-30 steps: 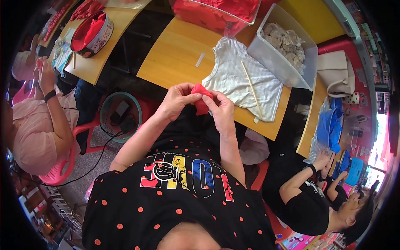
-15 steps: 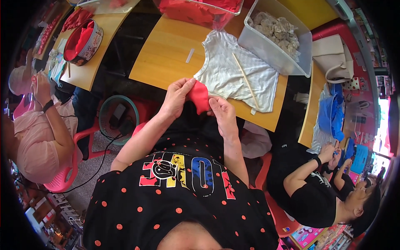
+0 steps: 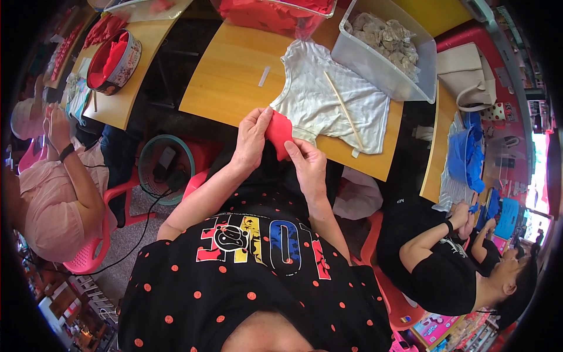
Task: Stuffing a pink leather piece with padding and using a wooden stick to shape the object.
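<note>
Head view: both hands pinch red fabric.

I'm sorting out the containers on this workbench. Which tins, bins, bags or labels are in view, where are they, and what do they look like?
Round tin: far left table, patterned side, red contents.
Clear plastic bin: far right of wooden table, rectangular, pale greyish pieces inside.
Clear bag: top centre, red material inside.
Small white strip: on wooden table, narrow, possibly a label.
Colourful box: lower right, pink; details unclear.
</note>
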Tool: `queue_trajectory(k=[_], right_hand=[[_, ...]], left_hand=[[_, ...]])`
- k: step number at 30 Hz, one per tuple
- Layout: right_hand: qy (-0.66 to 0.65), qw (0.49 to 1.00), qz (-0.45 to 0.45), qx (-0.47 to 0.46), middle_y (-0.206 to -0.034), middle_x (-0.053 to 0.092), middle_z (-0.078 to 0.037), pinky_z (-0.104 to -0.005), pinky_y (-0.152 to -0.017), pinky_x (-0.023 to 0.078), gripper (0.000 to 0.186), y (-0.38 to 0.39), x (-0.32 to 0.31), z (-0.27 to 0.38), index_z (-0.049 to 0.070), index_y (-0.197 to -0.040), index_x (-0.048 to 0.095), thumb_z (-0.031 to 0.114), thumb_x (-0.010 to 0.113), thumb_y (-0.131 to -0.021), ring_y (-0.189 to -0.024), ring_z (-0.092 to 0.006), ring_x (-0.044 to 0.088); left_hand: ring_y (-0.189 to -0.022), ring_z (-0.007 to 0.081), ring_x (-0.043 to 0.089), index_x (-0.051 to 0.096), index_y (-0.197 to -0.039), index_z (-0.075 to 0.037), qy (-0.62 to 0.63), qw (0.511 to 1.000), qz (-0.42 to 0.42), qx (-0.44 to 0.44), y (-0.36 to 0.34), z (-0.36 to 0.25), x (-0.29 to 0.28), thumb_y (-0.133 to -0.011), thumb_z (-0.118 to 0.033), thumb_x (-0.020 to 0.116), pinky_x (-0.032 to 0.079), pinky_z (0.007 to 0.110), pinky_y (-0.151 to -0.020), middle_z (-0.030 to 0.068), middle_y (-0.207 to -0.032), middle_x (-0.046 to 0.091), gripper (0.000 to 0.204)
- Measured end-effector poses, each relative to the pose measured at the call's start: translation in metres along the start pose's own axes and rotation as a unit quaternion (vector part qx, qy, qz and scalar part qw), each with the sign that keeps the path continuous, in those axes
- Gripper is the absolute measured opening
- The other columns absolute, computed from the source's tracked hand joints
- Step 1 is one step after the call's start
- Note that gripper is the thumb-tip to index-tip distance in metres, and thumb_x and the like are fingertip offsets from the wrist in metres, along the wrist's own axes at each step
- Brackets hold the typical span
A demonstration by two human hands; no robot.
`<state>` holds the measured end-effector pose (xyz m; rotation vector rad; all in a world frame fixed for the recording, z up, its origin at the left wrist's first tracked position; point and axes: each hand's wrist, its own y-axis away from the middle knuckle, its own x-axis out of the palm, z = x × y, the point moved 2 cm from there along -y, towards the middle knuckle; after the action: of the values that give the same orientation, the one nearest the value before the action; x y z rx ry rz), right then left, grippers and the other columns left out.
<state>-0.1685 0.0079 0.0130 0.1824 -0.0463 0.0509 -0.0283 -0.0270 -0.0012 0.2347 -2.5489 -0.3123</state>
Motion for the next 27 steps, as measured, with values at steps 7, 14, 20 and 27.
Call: queue_trajectory(k=[7,14,20,27], right_hand=[[0.047,0.997,-0.048,-0.045,-0.083,0.068,-0.005,-0.0229,-0.064,0.048,0.021,0.01,0.004,0.019,-0.003,-0.097,0.066,0.007,0.072,-0.08,-0.069,-0.0056,0.058],[0.194,0.966,-0.06,-0.161,-0.081,0.067,-0.009,-0.0256,-0.065,0.049,0.022,0.017,0.004,0.033,-0.002,-0.095,0.066,0.007,0.074,-0.077,-0.07,-0.0115,0.062],[0.091,0.994,-0.033,-0.05,-0.08,0.068,-0.006,-0.0231,-0.064,0.048,0.021,0.02,0.001,0.029,-0.003,-0.095,0.066,0.01,0.073,-0.079,-0.068,-0.0064,0.06],[-0.003,0.999,-0.052,-0.001,-0.075,0.066,-0.001,-0.0177,-0.061,0.046,0.018,0.022,-0.014,0.018,-0.005,-0.096,0.066,0.007,0.07,-0.083,-0.065,-0.0025,0.056]], left_hand=[[-0.079,0.0125,0.061,0.057,-0.098,-0.004,0.16,0.981,0.058,-0.098,0.014,-0.012,0.009,-0.095,-0.023,0.055,0.051,0.026,-0.073,0.0053,-0.091,0.063,0.019],[-0.085,0.0156,0.063,0.059,-0.102,-0.004,0.139,0.979,0.087,-0.118,0.014,-0.003,-0.006,-0.087,-0.01,0.065,0.054,0.031,-0.077,0.0067,-0.094,0.065,0.017],[-0.085,0.015,0.063,0.06,-0.101,-0.005,0.173,0.971,0.065,-0.152,0.013,0.001,-0.002,-0.088,-0.012,0.064,0.054,0.031,-0.077,0.0051,-0.094,0.065,0.016],[-0.087,0.0154,0.064,0.06,-0.1,-0.006,0.15,0.968,0.058,-0.195,0.018,-0.004,0.001,-0.087,-0.012,0.064,0.055,0.033,-0.079,0.0052,-0.095,0.065,0.015]])
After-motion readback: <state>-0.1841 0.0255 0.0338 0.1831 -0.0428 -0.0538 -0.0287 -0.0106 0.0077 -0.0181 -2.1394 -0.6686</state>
